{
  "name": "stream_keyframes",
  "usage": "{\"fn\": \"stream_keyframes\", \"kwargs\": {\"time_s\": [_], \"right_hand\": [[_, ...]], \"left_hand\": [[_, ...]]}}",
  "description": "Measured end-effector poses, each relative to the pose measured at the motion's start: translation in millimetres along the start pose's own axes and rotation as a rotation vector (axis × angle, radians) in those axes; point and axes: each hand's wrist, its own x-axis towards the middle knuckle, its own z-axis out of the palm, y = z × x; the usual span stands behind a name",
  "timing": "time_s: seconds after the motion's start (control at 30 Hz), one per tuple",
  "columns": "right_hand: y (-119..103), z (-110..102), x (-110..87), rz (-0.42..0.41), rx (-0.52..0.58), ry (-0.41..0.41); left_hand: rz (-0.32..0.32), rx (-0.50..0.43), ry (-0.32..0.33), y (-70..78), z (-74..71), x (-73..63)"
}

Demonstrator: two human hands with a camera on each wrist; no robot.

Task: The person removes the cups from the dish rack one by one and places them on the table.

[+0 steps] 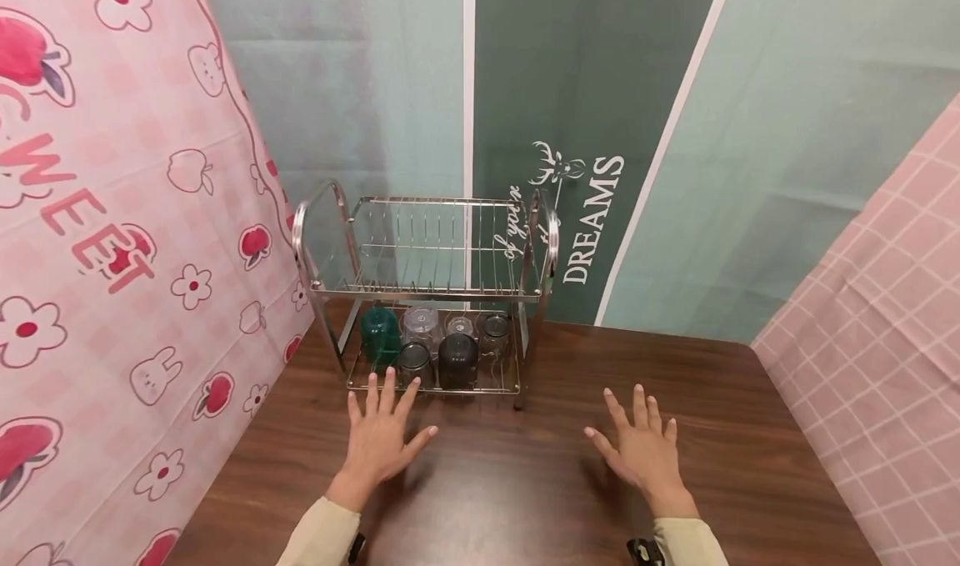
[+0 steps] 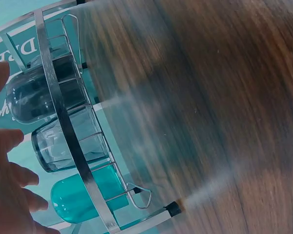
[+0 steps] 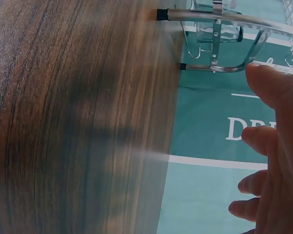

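Both our grips are spread, fingers apart and holding nothing. The left grip (image 1: 378, 437) points at the chrome two-tier dish rack (image 1: 427, 293), its fingertips overlapping the lower tier's front edge from above; we cannot tell whether they touch. The right grip (image 1: 641, 445) hangs palm down, well apart from the rack, which stands ahead of it and to its left.

Just beyond the left fingertips, the lower tier holds the drinkware in two close rows. The green tumbler (image 1: 378, 333) and the dark dome-ended cup (image 1: 458, 362) stand base up, probably so that they drain and the wires steady their rims. Between them, nearest the left grip, is a small grey glass (image 1: 415, 362); more clear glasses (image 1: 422, 326) stand farther from the grip, close-set perhaps to fit the narrow tier.

Under both grips lies a dark wood-grain bench (image 1: 510, 483), glossy enough to catch light between them. Beyond the rack hangs a green cloth (image 1: 360, 91) lettered "DREAMS"; a pink fruit-print cloth (image 1: 187, 291) closes the left grip's side, a pink gridded cloth (image 1: 885, 341) the right's.
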Motion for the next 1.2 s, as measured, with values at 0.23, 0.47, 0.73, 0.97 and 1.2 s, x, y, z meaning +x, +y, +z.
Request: {"fn": "stream_keyframes", "kwargs": {"time_s": [0.23, 0.47, 0.73, 0.97, 1.2], "right_hand": [[-3, -3, -0.4, -0.048, -0.06, 0.029], [-6, -6, 0.1, -0.07, -0.095, 0.038], [-11, -10, -0.3, -0.044, -0.085, -0.058], [-18, -14, -0.2, -0.024, -0.055, -0.168], [-26, -13, 0.0, -0.025, -0.033, -0.188]], "left_hand": [[0.037, -0.047, 0.148, -2.5, 0.5, 4.2], [0.067, -0.024, 0.225, -4.0, -0.1, 6.5], [0.051, -0.024, 0.167, -2.6, -2.0, 6.0], [0.087, -0.026, 0.16, -0.5, -10.9, 12.6], [0.082, -0.026, 0.112, 0.4, -18.6, 21.5]]}}
